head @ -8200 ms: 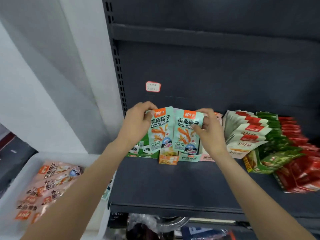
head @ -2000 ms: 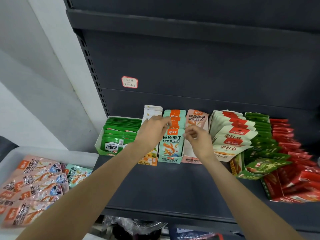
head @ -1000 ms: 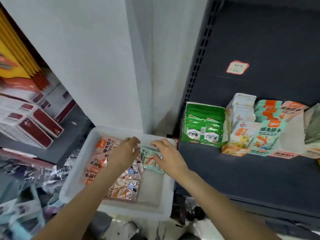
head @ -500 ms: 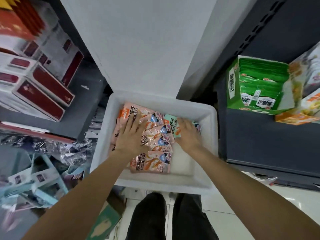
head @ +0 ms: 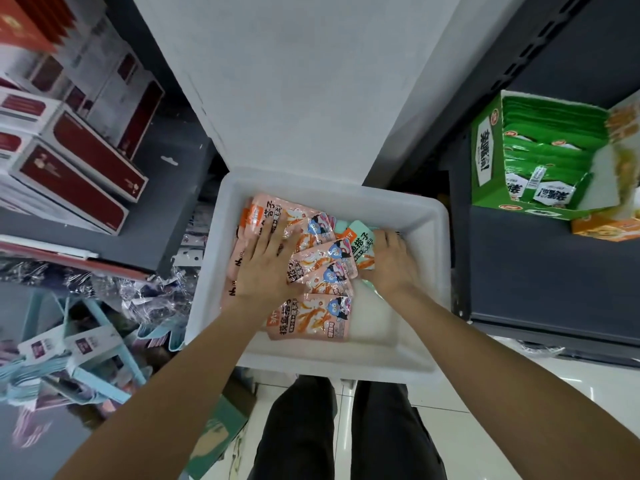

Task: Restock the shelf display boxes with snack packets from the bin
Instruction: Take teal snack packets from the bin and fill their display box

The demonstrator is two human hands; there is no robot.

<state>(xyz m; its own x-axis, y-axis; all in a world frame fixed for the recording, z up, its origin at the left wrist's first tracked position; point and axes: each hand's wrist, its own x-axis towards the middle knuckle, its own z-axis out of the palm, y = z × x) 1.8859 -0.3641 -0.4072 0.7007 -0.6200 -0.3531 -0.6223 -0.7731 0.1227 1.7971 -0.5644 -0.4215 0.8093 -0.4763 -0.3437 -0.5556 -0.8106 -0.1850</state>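
A white plastic bin (head: 426, 327) sits below me, beside the shelf. Several pink snack packets (head: 311, 317) lie fanned out on its left half, with teal packets (head: 360, 242) at the far middle. My left hand (head: 265, 268) lies flat, fingers spread, on the pink packets. My right hand (head: 389, 263) rests over the teal packets with fingers curled onto them; whether it grips them I cannot tell. On the dark shelf (head: 540, 271) at right stands a green display box (head: 485, 161) full of green packets, and an orange box (head: 602, 228) shows beside it.
A white pillar (head: 294, 81) rises behind the bin. Red and white boxes (head: 72, 174) are stacked at left. Light blue packaged goods and crumpled clear plastic (head: 76, 348) lie at lower left. My legs in dark trousers (head: 346, 434) stand on a white tiled floor.
Both hands left the shelf boxes and dropped into the bin as my view swung down. In the last half second the hands barely shifted on the packets.
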